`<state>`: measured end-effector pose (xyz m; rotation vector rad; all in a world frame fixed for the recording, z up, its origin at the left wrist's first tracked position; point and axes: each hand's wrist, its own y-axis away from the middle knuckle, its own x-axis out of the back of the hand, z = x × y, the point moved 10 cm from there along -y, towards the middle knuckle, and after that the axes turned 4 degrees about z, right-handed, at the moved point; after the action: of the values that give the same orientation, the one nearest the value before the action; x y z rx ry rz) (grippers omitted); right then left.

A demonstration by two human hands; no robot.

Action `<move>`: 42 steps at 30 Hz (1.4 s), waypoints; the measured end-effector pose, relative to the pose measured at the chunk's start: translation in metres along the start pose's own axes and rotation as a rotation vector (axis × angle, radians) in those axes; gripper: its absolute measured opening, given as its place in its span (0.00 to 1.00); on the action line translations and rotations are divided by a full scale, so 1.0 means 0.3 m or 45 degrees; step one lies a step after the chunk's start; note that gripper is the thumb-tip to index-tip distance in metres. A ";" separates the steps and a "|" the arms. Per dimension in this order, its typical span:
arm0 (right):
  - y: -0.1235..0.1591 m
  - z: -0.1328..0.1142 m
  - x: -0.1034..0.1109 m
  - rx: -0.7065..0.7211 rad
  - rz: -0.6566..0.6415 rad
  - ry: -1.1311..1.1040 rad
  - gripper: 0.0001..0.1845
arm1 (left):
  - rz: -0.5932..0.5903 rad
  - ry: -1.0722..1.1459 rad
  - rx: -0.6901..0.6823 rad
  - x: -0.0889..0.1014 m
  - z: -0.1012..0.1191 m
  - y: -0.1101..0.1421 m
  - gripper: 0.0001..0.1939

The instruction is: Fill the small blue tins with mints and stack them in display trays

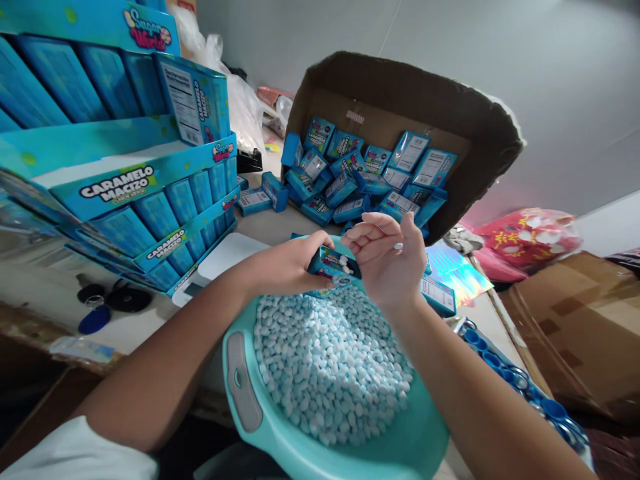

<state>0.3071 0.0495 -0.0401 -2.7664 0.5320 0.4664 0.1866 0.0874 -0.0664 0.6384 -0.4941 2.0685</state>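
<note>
My left hand point(305, 263) is closed round a small blue candy box point(327, 267), tilted over a turquoise tub point(420, 437). White candies show at the box's open end. Palm up beside that end, my right hand point(387, 257) has its fingers spread, with one white candy point(398, 247) near the base of the thumb. Below both hands, the tub holds a heap of pale blue and white candies point(333, 367). Part of the box is hidden behind my left fingers.
A cardboard box point(470, 147) lies tipped behind the tub, with several blue candy boxes point(350, 177) spilling out. Stacked display trays point(125, 180) stand at left, near a white scale point(230, 257). Blue scoops point(520, 380) lie at right, by a large carton point(575, 320).
</note>
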 end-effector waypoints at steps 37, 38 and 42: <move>-0.008 -0.073 0.002 0.411 -0.071 1.147 0.04 | 0.330 0.144 0.023 0.060 -0.041 -0.012 0.25; -0.009 -0.074 0.003 0.410 -0.071 1.159 0.04 | 0.327 0.148 0.025 0.059 -0.042 -0.012 0.25; -0.007 -0.079 -0.006 0.426 -0.127 1.192 0.06 | 0.332 0.151 0.047 0.061 -0.048 -0.010 0.25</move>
<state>0.3124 0.0440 -0.0176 -2.5115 0.5743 -0.9064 0.1770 0.1087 -0.0663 0.4893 -0.4931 2.3507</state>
